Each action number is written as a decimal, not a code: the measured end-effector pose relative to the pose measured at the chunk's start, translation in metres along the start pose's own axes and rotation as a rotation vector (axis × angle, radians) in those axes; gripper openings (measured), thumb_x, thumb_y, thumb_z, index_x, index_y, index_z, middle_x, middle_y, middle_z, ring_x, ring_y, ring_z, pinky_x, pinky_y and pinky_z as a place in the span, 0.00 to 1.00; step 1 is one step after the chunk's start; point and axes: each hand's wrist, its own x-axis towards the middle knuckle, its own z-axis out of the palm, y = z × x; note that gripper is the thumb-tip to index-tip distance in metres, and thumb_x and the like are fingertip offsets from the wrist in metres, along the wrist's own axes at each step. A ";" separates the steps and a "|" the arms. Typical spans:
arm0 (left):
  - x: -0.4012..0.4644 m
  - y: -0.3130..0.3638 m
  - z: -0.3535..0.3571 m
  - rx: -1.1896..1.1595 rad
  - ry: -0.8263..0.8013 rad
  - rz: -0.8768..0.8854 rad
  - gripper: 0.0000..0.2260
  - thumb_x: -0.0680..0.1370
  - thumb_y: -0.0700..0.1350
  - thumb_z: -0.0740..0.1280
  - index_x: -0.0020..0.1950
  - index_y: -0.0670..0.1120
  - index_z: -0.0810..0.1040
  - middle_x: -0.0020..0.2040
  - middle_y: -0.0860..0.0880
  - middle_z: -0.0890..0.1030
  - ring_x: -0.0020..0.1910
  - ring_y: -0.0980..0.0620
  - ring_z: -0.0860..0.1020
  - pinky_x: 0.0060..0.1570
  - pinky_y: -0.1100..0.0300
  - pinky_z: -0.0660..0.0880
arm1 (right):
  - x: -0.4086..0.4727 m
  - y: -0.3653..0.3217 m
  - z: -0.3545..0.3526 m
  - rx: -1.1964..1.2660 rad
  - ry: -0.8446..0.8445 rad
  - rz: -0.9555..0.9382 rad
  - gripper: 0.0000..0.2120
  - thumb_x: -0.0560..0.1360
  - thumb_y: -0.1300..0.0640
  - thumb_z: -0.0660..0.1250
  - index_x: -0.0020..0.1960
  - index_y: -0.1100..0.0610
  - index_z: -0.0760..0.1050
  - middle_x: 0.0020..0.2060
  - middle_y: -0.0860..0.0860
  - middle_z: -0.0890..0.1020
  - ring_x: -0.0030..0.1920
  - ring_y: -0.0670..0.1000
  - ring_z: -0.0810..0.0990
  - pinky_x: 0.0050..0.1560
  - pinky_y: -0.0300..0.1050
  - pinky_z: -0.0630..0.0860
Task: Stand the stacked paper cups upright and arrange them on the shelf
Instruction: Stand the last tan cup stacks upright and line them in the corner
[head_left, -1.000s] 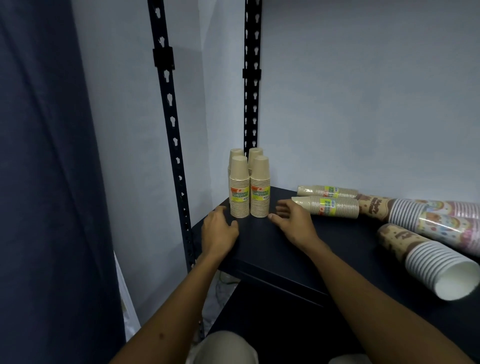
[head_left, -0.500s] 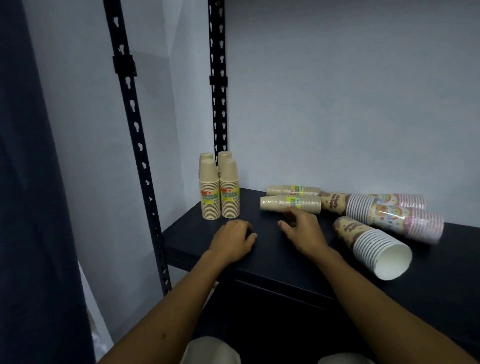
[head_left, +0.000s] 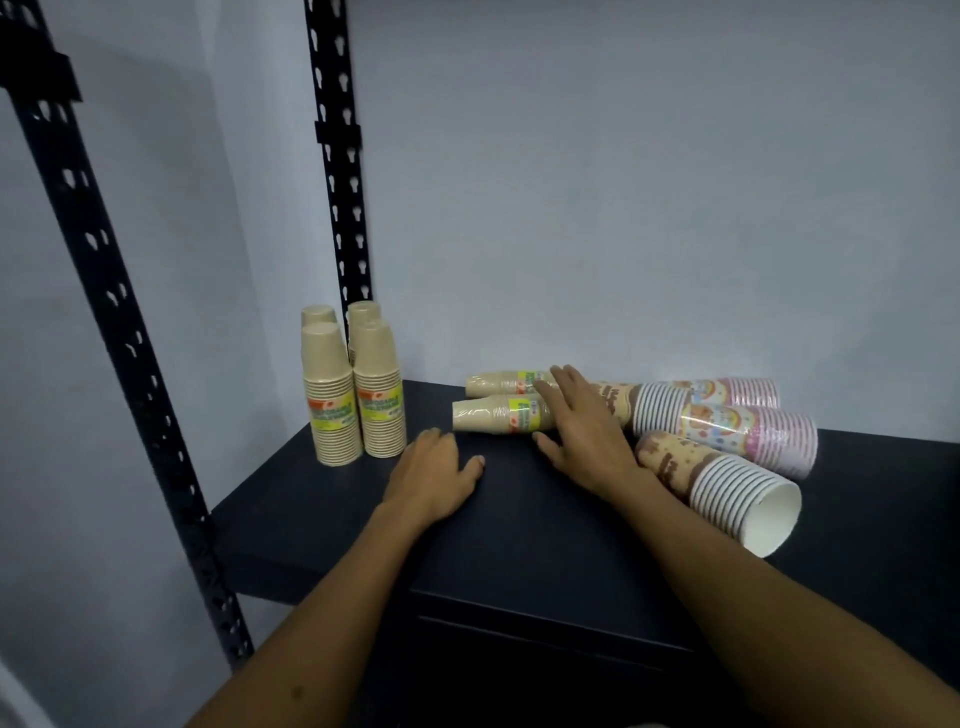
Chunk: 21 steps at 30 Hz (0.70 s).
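Right hand (head_left: 582, 431) had moved from the upright tan stacks (head_left: 353, 395) onto the nearer lying tan stack (head_left: 498, 412), fingers spread over it, not yet gripping, likely the next to stand up. Left hand (head_left: 434, 475) rested flat on the shelf (head_left: 322, 499), holding nothing, just beside that stack's base end.

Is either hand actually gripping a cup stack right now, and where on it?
Neither grips one. The right hand lies open over the rim end of the nearer lying tan stack; the left hand rests on the shelf.
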 end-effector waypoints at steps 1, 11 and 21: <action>0.001 -0.001 0.002 -0.005 0.007 0.005 0.22 0.78 0.59 0.59 0.59 0.41 0.74 0.61 0.43 0.74 0.61 0.45 0.73 0.60 0.50 0.71 | 0.003 0.002 0.003 -0.018 -0.017 -0.017 0.35 0.73 0.51 0.70 0.75 0.60 0.60 0.74 0.61 0.61 0.75 0.62 0.57 0.74 0.57 0.56; 0.000 -0.003 0.003 -0.014 0.025 0.023 0.20 0.78 0.58 0.59 0.53 0.41 0.75 0.57 0.43 0.75 0.58 0.45 0.73 0.58 0.49 0.72 | 0.003 0.000 0.006 0.027 0.020 -0.099 0.29 0.67 0.64 0.74 0.67 0.61 0.72 0.57 0.60 0.79 0.56 0.63 0.77 0.56 0.58 0.75; -0.011 0.004 -0.004 0.012 0.015 0.045 0.18 0.80 0.56 0.57 0.54 0.41 0.76 0.56 0.45 0.76 0.58 0.47 0.73 0.58 0.52 0.71 | -0.018 0.001 -0.012 0.549 0.191 0.355 0.21 0.73 0.55 0.70 0.65 0.56 0.70 0.56 0.55 0.75 0.56 0.51 0.72 0.57 0.47 0.70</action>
